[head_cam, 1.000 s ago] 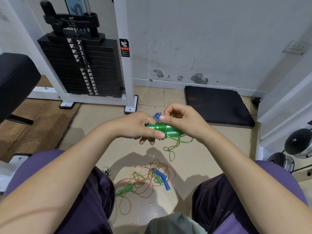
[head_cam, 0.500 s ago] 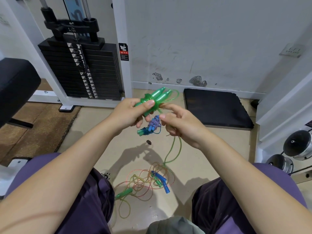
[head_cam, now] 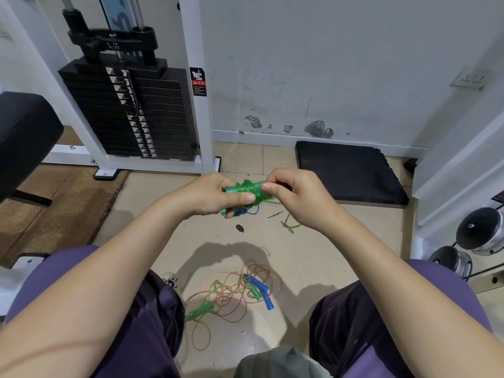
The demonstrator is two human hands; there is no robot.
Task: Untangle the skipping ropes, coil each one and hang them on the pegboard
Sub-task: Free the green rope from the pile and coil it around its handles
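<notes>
Your left hand and right hand both grip the coiled green rope in curled fingers above the floor, with tangled ropes lying between your knees.

**Background, non-task items**

Black weight stack in a white machine frame, upper left, warning sticker on the upright. Black padded seat at left edge. Black foam mat on the floor against the scuffed white wall. Wall socket upper right. Chrome dumbbells far right. Brown carpet on the left.
</notes>
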